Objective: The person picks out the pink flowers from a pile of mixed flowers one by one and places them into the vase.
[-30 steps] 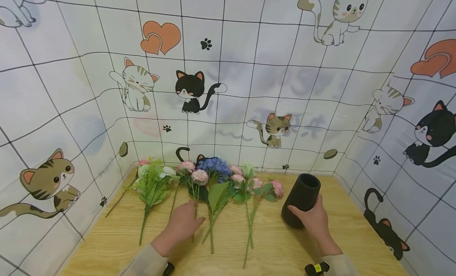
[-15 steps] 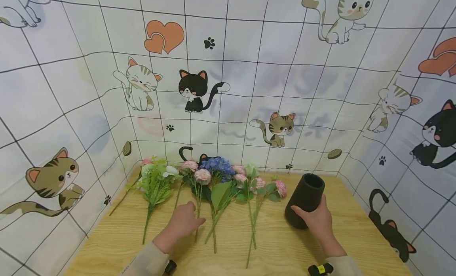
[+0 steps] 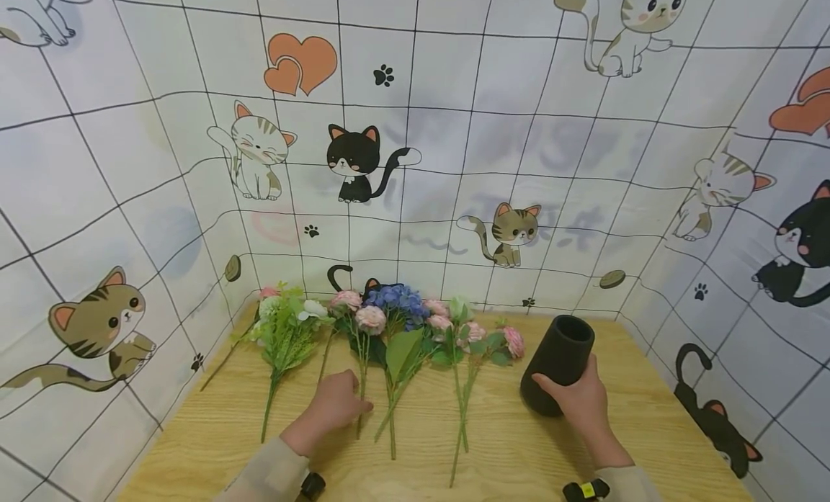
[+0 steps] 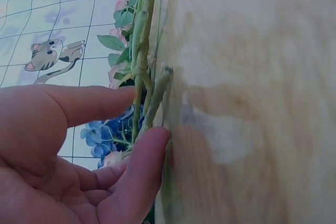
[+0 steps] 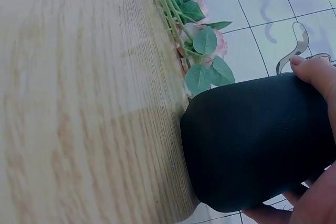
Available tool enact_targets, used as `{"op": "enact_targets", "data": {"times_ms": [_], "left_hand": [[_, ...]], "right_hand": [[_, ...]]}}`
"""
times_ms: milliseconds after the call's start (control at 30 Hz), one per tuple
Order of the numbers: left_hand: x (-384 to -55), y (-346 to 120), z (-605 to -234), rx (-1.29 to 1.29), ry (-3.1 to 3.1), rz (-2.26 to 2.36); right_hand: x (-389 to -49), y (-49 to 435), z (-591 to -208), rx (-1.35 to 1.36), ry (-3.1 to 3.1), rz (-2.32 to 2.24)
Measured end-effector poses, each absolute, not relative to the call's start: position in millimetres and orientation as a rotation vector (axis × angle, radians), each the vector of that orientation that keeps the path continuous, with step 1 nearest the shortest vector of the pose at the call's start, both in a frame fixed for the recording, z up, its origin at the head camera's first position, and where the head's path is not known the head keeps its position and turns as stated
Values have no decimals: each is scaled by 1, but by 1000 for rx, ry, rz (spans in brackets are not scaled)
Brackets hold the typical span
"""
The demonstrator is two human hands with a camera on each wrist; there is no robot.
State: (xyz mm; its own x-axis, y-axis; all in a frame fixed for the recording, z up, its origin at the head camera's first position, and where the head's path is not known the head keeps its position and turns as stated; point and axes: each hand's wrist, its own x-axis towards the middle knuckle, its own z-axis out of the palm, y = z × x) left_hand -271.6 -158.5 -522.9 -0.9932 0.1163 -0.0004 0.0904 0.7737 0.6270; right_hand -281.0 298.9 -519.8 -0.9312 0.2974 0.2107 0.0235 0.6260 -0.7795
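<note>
Low over the stems is my left hand, its thumb and forefinger on either side of a pink flower's thin green stem. In the left wrist view the thumb tip meets the stems, while the forefinger tip lies near the tabletop, with a gap between the two tips. My right hand grips a black vase from its right side, thumb across the front. The vase's mouth faces up, and the right wrist view shows its base at the wooden surface. Pink flowers and a blue hydrangea lie around the left hand.
A leafy green bunch with white blooms lies at the left of the wooden table. More pink roses lie between the hydrangea and the vase. White cloth walls with cat prints enclose the back and sides.
My left thumb and fingertips have drawn slightly closer together around the stem. The right hand keeps its grip on the vase. The whole view has shifted slightly.
</note>
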Motion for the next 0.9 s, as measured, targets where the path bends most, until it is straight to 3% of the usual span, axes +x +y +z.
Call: {"op": "enact_targets", "data": {"times_ms": [900], "left_hand": [[-271,-159,-522,174,2815,1126]], "right_hand": [[-280,298,-516,-263,-2545,1234]]}}
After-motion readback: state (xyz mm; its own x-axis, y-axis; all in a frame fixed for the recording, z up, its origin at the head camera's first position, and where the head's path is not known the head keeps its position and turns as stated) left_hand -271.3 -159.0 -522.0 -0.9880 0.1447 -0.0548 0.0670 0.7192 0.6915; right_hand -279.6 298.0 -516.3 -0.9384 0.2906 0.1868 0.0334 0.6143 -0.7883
